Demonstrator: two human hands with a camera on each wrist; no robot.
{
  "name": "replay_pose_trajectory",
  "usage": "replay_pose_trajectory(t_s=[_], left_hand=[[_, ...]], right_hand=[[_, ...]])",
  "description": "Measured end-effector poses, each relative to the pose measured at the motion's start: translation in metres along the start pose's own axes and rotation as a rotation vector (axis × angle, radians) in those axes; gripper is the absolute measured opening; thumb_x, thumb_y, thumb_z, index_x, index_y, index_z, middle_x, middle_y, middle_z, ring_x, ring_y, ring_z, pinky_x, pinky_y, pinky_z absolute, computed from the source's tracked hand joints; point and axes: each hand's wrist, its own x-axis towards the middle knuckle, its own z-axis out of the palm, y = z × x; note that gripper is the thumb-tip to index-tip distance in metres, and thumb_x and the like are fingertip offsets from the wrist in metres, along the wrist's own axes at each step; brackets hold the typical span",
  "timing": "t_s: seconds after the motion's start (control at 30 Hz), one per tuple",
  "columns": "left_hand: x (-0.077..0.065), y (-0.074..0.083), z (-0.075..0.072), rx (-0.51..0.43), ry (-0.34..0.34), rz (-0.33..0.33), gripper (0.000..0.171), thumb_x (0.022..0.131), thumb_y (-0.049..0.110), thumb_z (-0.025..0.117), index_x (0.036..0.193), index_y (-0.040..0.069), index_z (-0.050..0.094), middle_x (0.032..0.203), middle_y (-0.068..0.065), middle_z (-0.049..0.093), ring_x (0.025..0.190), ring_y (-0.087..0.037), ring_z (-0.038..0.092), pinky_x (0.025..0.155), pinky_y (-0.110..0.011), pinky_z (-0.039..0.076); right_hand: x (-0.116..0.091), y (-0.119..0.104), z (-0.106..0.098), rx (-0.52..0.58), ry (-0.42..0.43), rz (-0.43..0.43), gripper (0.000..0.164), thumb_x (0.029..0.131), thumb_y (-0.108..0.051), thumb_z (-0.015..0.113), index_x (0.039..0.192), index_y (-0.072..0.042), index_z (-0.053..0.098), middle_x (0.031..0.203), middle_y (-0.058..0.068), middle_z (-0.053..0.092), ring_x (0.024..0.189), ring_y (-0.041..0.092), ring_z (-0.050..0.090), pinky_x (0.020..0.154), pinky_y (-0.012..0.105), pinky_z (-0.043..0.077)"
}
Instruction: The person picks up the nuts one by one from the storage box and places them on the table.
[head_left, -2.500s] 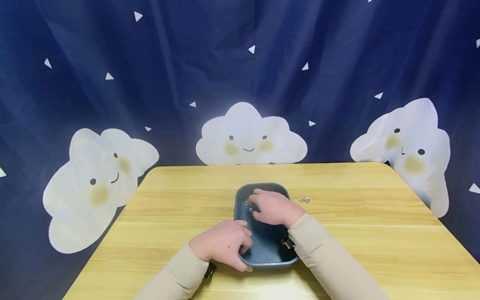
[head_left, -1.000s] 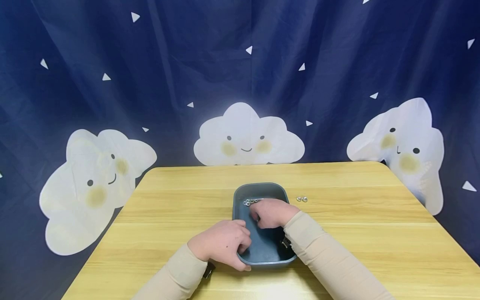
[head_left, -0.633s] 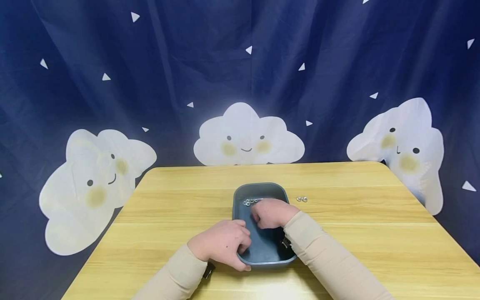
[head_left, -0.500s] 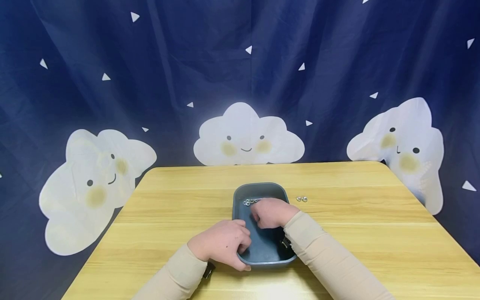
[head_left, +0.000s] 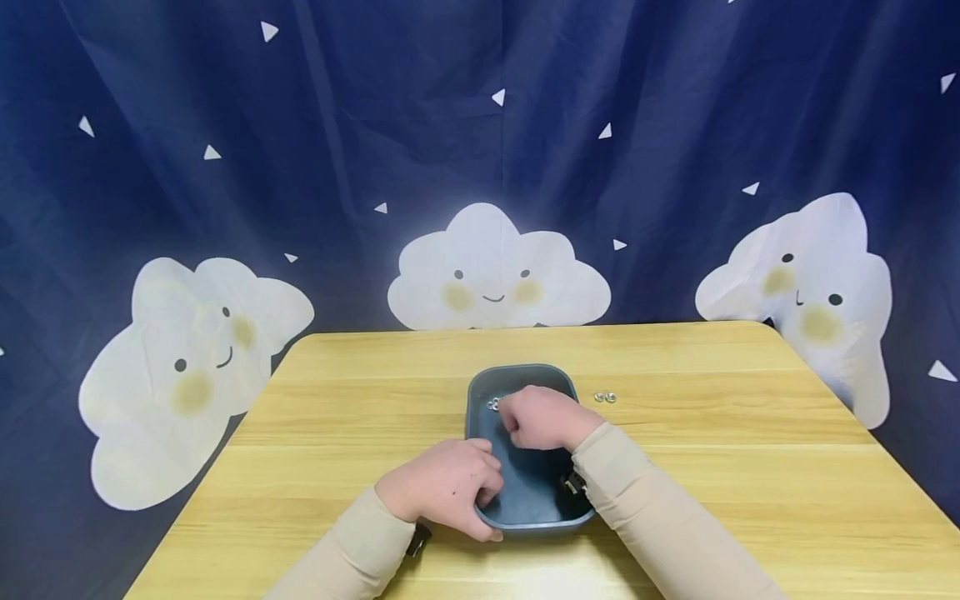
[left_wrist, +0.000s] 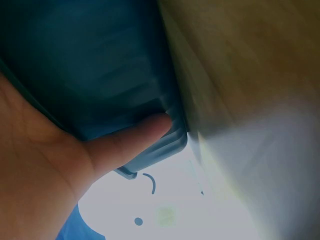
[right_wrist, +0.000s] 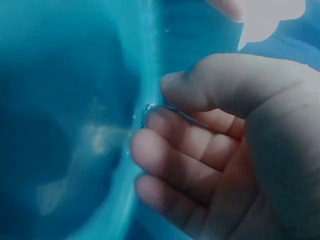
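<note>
"Head view: what are the surface and the room like?"

"A pale wood-grained table (head_left: 360,400) with rounded far corners. Behind it hangs a navy curtain (head_left: 435,100) printed with small white triangles (head_left: 269,32) and three smiling clouds (head_left: 498,271). A bright patch of light falls on the near edge."

"And on the table?"

"A dark blue-grey container (head_left: 528,493) near the middle. Small shiny metal pieces (head_left: 492,404) lie inside, toward its far left, and two metal rings (head_left: 611,397) sit side by side on the wood just right of it."

"The hands?"

"The left hand (head_left: 450,485) grips the near left corner, fingers curled over the rim, thumb along the outer wall. The right hand (head_left: 543,417) is inside, fingers bent beside the pieces; the right wrist view is too dim to tell whether it pinches one."

"What differs from half a second ago?"

"The right hand has shifted slightly farther in, over the row of pieces, so fewer show. The left hand and the two rings look unmoved."
</note>
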Motion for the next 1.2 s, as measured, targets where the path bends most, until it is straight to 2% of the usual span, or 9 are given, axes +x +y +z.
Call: replay_pose_trajectory(t_s=[0.2,0.43,0.73,0.9,1.2], left_hand=[[0.0,0.0,0.001,0.01,-0.004,0.003,0.049,0.07,0.06,0.08,0.058,0.028,0.044,0.064,0.021,0.037,0.07,-0.001,0.035,0.059,-0.013,0.027],[-0.002,0.001,0.002,-0.021,-0.01,0.006,0.049,0.071,0.059,0.08,0.057,0.028,0.044,0.063,0.02,0.037,0.07,0.0,0.035,0.061,-0.014,0.027],[-0.001,0.001,0.002,0.011,0.022,0.019,0.05,0.069,0.059,0.081,0.056,0.028,0.044,0.063,0.02,0.036,0.069,-0.001,0.034,0.058,-0.014,0.026],[0.0,0.0,0.004,0.028,0.014,0.014,0.051,0.069,0.06,0.08,0.056,0.028,0.043,0.063,0.021,0.035,0.069,-0.001,0.033,0.058,-0.013,0.026],[0.0,0.001,0.002,0.022,0.013,0.01,0.05,0.069,0.059,0.081,0.057,0.028,0.044,0.063,0.022,0.036,0.069,-0.002,0.034,0.057,-0.013,0.026]], right_hand=[[-0.001,-0.002,-0.008,0.044,0.08,0.017,0.022,0.086,-0.012,0.068,0.074,-0.023,0.054,0.063,-0.01,0.051,0.057,0.009,0.05,0.056,0.027,0.043],[-0.007,-0.005,-0.017,0.048,0.164,0.028,0.021,0.085,-0.012,0.066,0.074,-0.024,0.053,0.064,-0.011,0.05,0.058,0.008,0.048,0.057,0.026,0.042],[-0.029,-0.001,-0.046,0.06,0.286,-0.008,0.023,0.083,-0.009,0.067,0.073,-0.023,0.051,0.064,-0.012,0.048,0.058,0.009,0.046,0.056,0.028,0.041],[-0.043,0.012,-0.054,0.092,0.32,0.048,0.02,0.084,-0.011,0.068,0.074,-0.024,0.055,0.064,-0.013,0.051,0.059,0.008,0.048,0.057,0.03,0.043],[-0.068,0.057,-0.055,0.104,0.383,0.183,0.019,0.081,-0.008,0.065,0.073,-0.022,0.056,0.063,-0.011,0.051,0.06,0.011,0.05,0.06,0.033,0.043]])
